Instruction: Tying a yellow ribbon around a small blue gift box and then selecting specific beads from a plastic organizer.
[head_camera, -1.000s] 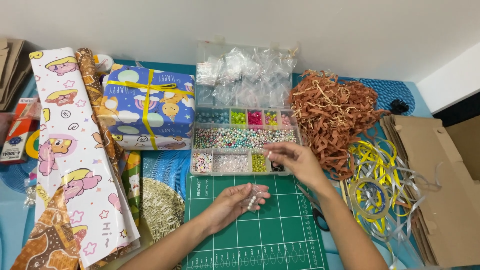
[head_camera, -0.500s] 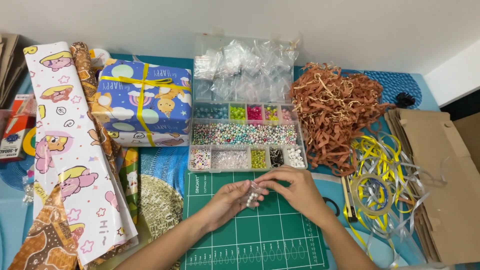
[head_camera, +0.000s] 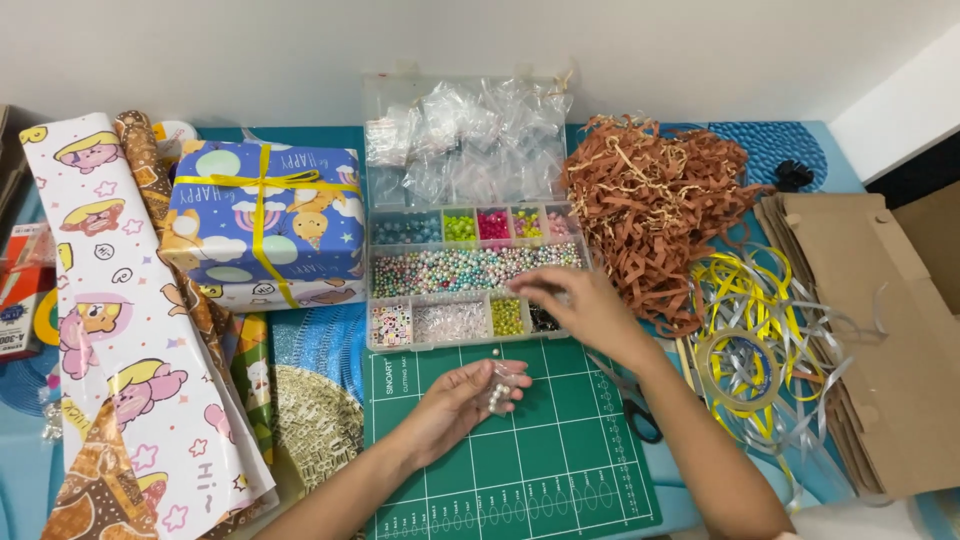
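Two hands work over a green cutting mat (head_camera: 520, 450) on the table: the left hand (head_camera: 462, 400) lies palm up, fingers loosely cupped around a short string of small white pearl beads (head_camera: 497, 385), while the right hand (head_camera: 578, 305), fingertips pinched together, hovers over the clear compartmented bead box (head_camera: 470, 275), at its row of pastel pearls. A gift wrapped in blue paper with yellow ribbon (head_camera: 265, 225) sits left of the box, brown paper shred (head_camera: 655, 200) to its right.
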